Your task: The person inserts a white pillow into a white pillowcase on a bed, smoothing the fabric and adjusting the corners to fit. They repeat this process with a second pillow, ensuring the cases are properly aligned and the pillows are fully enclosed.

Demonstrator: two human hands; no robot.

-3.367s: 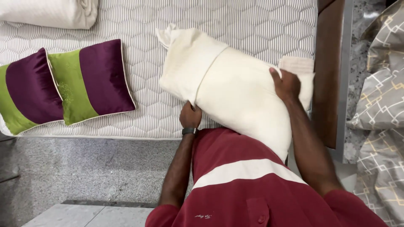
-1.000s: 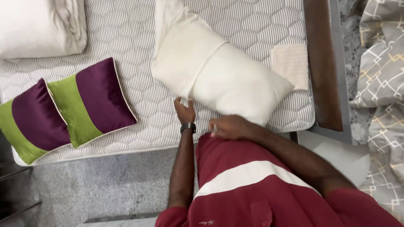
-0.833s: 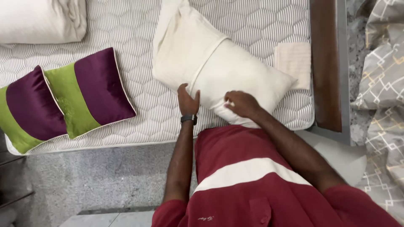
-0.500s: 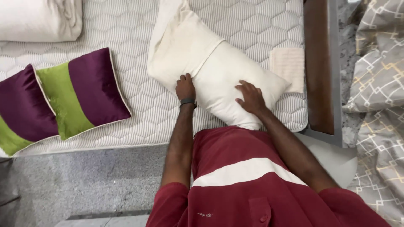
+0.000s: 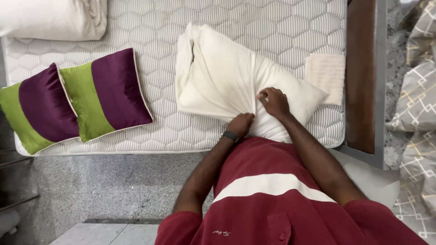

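Observation:
A white pillow (image 5: 299,97) lies on the quilted mattress (image 5: 272,27), half inside a cream pillowcase (image 5: 218,72) whose loose end trails to the upper left. My left hand (image 5: 240,123) grips the pillowcase's near edge, fingers closed on the cloth. My right hand (image 5: 274,100) pinches the pillowcase's rim on top of the pillow. A dark band sits on my left wrist. My arms come up from a maroon shirt with a white stripe.
Two purple-and-green cushions (image 5: 109,90) (image 5: 36,109) lie at the mattress's left. A folded white blanket (image 5: 50,18) is at top left, a small folded cream cloth (image 5: 327,75) right of the pillow. A brown bed frame (image 5: 361,77) and patterned grey bedding (image 5: 418,90) lie right.
The pillow has gone further into the case. My right hand moved from the pillow's near side onto its top at the case's rim; my left hand slid to the case's near edge.

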